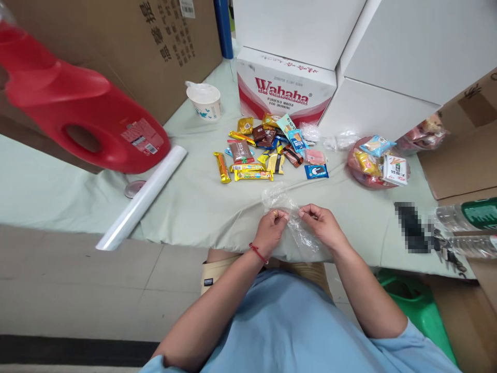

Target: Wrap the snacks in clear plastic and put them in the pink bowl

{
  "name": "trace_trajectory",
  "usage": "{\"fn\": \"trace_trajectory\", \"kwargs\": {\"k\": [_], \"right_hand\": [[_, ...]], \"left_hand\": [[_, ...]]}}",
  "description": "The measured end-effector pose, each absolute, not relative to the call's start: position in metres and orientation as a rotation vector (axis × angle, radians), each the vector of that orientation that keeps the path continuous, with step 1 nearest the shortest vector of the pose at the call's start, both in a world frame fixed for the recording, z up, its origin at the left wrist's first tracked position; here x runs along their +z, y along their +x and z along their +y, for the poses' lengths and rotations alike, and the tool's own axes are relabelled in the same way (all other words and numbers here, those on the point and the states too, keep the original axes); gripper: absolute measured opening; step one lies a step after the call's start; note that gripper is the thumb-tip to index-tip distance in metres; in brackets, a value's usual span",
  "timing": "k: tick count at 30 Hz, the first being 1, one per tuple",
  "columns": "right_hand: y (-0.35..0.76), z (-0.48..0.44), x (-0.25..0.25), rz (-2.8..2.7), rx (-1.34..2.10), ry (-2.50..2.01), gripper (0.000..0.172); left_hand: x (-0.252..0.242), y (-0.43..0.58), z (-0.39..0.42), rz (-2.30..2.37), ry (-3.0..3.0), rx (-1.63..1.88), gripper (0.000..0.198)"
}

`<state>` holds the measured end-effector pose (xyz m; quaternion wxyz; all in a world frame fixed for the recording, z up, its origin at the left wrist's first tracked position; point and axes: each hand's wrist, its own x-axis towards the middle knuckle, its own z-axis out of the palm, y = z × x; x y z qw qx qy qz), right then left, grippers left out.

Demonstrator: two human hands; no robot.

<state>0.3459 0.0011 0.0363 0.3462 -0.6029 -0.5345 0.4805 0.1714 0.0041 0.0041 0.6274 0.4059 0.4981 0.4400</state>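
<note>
Between my hands, at the near edge of the table, is a crumpled sheet of clear plastic film [301, 235]. My left hand [273, 225], with a red cord at the wrist, pinches one part of it. My right hand [320, 221] pinches another part a short way to the right. Beyond the film lies a loose pile of wrapped snacks [254, 175] in yellow, brown and blue wrappers. To the right, a pink bowl [355, 173] holds several more packets, among them a white one [395, 170].
A long white roll [142, 199] and a large red jug [89, 119] stand at the left. Behind are a paper cup [205, 103] and a Wahaha carton [285, 93]. Plastic bottles [450, 217], keys [446, 254] and a blurred black object [412, 228] lie at the right.
</note>
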Motion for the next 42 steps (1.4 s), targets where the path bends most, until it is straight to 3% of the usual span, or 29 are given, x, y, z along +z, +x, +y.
{"fn": "trace_trajectory", "kwargs": {"k": [11, 22, 29, 39, 42], "right_hand": [[0.360, -0.005, 0.047, -0.804, 1.449, -1.432, 0.035], [0.395, -0.021, 0.058, -0.856, 1.343, -1.260, 0.024], [0.374, -0.030, 0.057, -0.896, 1.496, -1.157, 0.026], [0.327, -0.031, 0.054, -0.647, 1.559, -0.995, 0.025], [0.328, -0.030, 0.057, -0.574, 1.513, -0.975, 0.022]], "left_hand": [[0.024, 0.135, 0.002, 0.841, 0.562, 1.064, 0.032], [0.015, 0.110, 0.008, 0.951, 0.711, 1.247, 0.030], [0.020, 0.127, 0.001, 0.879, 0.515, 1.026, 0.043], [0.018, 0.176, -0.002, 1.361, 0.580, 1.157, 0.063], [0.014, 0.180, -0.010, 1.411, 0.592, 1.157, 0.059]]}}
